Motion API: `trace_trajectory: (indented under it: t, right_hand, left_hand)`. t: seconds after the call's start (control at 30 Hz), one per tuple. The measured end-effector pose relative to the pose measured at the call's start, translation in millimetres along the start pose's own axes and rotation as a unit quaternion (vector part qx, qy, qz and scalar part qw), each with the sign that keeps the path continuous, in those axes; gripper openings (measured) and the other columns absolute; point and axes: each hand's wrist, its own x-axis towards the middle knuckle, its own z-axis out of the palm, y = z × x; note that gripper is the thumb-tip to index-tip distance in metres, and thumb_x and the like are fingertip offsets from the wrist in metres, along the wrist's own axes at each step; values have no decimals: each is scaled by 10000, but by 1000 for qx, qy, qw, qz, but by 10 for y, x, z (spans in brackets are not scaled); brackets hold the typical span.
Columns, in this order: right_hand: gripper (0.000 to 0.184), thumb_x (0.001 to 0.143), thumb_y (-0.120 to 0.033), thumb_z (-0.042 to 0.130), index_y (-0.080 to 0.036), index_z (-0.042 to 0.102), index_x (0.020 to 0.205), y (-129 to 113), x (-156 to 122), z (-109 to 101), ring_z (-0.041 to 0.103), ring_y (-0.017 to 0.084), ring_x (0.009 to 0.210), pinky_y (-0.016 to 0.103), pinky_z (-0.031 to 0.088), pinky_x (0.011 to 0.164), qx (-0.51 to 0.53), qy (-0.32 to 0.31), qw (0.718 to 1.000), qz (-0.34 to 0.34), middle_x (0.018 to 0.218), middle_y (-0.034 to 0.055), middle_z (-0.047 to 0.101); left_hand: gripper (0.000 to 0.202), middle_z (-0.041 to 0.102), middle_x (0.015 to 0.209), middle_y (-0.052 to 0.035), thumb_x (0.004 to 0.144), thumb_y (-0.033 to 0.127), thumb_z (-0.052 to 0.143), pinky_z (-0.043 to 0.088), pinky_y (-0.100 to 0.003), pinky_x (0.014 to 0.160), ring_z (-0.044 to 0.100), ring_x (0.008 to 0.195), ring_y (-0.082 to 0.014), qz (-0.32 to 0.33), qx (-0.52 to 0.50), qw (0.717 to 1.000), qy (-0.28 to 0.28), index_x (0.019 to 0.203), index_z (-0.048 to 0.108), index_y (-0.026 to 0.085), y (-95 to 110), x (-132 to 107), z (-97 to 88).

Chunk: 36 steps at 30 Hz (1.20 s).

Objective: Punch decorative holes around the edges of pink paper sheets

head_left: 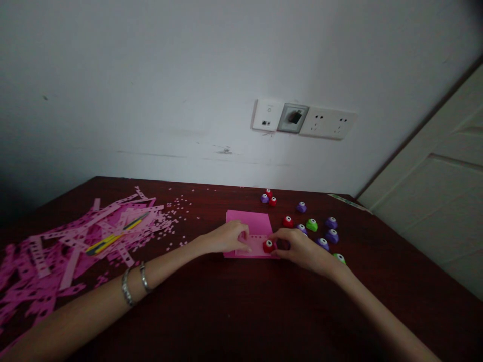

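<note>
A pink sheet of paper (249,221) lies on the dark wooden table (241,301). My left hand (228,237) rests on the sheet's near left part, fingers curled and pressing a paler pink strip (256,245) down. My right hand (302,249) grips a small red craft punch (268,246) that sits on the strip's right end. Two bracelets (134,284) circle my left wrist.
Several small punches, purple (332,235), green (311,224) and red (288,221), are scattered right of the sheet. A heap of punched pink strips (56,251) with a yellow utility knife (113,236) covers the table's left. Wall sockets (304,119) are behind; a door (441,186) stands right.
</note>
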Motion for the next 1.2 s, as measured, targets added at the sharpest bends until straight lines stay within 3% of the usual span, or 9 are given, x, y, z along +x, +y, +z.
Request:
trace_trajectory:
  t: [0.07,0.17,0.3,0.37,0.47,0.6,0.83,1.07,1.2]
  right_hand:
    - [220,749,-311,648,-181,680,923,6,3,-39,577,154,688,276,458,624,18,2,1000,13,852,46,666]
    - [279,750,-407,626,-163,672,875,6,29,-151,578,139,583,237,442,463,86,-25,992,86,794,54,678]
    - [369,726,-495,615,-131,668,754,16,135,-301,533,101,442,182,343,317,159,-153,961,166,692,67,682]
    - [395,713,-515,621,-125,664,669,38,211,-328,518,84,421,162,321,319,174,-205,948,170,624,63,674]
    - [425,705,-543,619,-125,674,645,76,318,-317,490,63,400,147,286,323,188,-246,935,175,577,51,665]
    - [444,693,-563,622,-127,684,636,101,394,-296,442,46,372,152,251,326,179,-268,927,195,551,37,654]
    - [433,646,-526,670,-95,656,610,163,423,-254,406,37,359,149,252,327,182,-304,916,189,518,15,613]
    - [333,668,-419,671,-105,625,570,30,494,-245,409,30,356,132,252,320,148,-327,901,245,495,-3,590]
    - [239,713,-320,639,-109,631,600,4,547,-262,471,43,403,132,321,382,175,-346,885,259,515,-2,603]
  left_hand:
    - [225,589,767,-41,714,371,631,349,-249,614,494,681,-134,-7,-18,1000,9,775,611,154,22,2,-26]
    - [217,587,700,-26,754,356,569,339,-237,578,483,627,-113,-20,-40,998,37,719,608,146,67,23,-96]
    - [345,463,512,28,784,399,516,289,-234,516,373,497,-77,-23,-37,999,27,544,537,152,133,117,-233]
    - [392,402,457,40,779,410,519,273,-235,495,334,460,-70,-40,-47,998,1,483,496,154,164,189,-286]
    - [361,463,473,24,764,392,542,285,-234,483,380,452,-75,-77,-98,991,-54,495,535,151,198,302,-303]
    - [333,558,556,-14,735,439,579,287,-239,450,420,453,-84,-125,-143,972,-135,577,616,148,201,439,-230]
    - [421,531,553,7,720,567,568,244,-230,443,371,447,-71,-123,-162,948,-245,691,666,159,250,587,-170]
    - [416,571,639,5,668,584,622,234,-209,448,411,497,-69,-155,-142,925,-317,690,660,170,364,648,-199]
    - [375,570,637,11,672,548,641,233,-200,446,417,501,-66,-157,-141,917,-339,693,657,174,331,693,-189]
